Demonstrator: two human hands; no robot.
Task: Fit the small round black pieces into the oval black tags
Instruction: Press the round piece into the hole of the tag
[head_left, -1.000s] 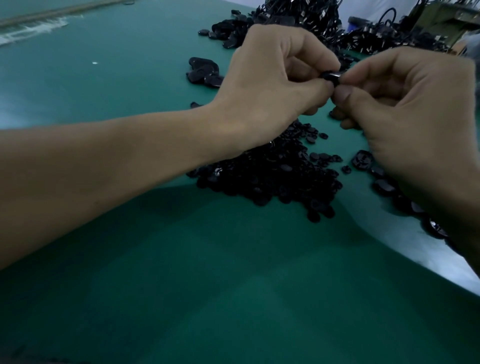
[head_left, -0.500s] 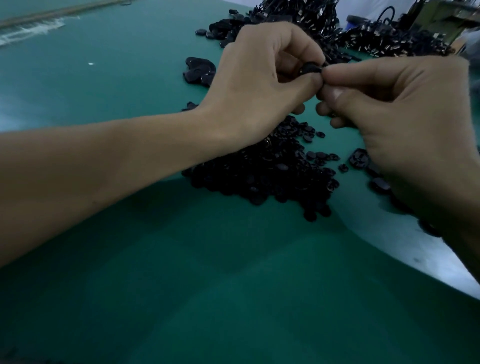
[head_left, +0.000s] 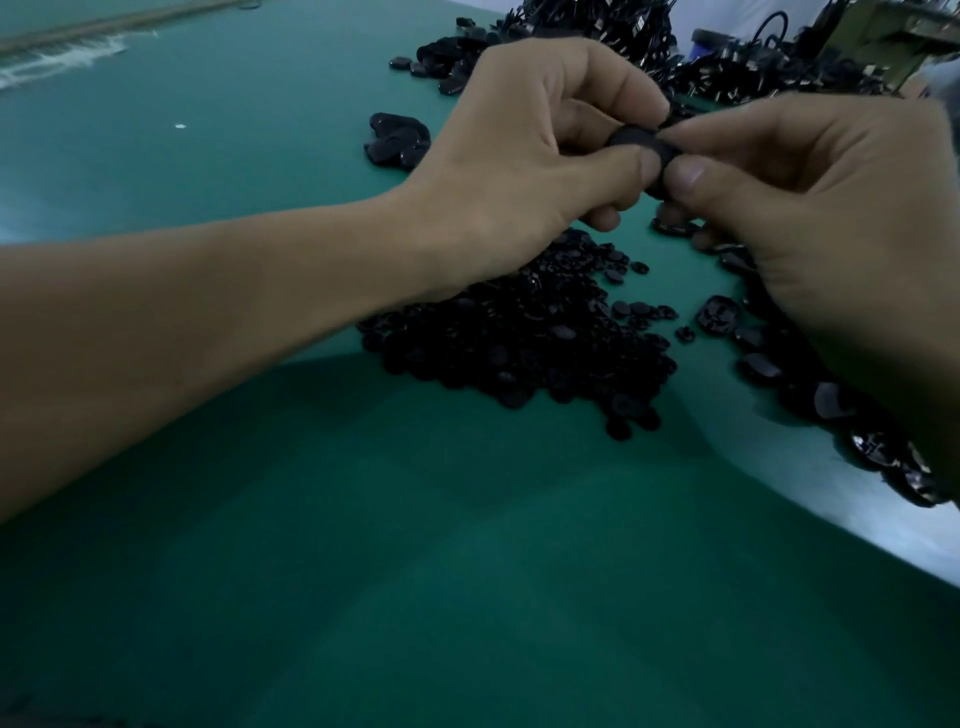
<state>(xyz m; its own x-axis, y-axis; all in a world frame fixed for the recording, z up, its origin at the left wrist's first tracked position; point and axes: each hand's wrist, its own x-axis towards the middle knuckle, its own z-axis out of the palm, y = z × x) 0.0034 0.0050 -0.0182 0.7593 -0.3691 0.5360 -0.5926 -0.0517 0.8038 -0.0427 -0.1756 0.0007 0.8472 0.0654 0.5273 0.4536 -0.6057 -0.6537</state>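
While we hold the oval black tag (head_left: 640, 141) up over the table between both hands, our left hand (head_left: 519, 156) pinches one end between thumb and forefinger and our right hand (head_left: 810, 208) pinches the other end the same way. The remaining fingers of each hand are curled underneath. Whether the insert is already seated we cannot tell, since the fingertips cover most of the tag. We judge the tag to be light, stiff moulded plastic with a smooth, rather slippery face. The sensible hold is therefore by its edges, leaving the recess free for a thumb to press the insert home. The small round black pieces (head_left: 530, 338), heaped on the green mat (head_left: 363, 571) just below the hands, look lighter yet and apt to flick away if squeezed off-centre. A line of loose tags (head_left: 758, 366) runs under the right wrist, and a small cluster of tags (head_left: 397, 140) lies beyond the left hand. A tangle of black corded parts (head_left: 597, 21) fills the far edge. Nothing stands between the hands and the heap, though the right forearm hides some of the loose tags.
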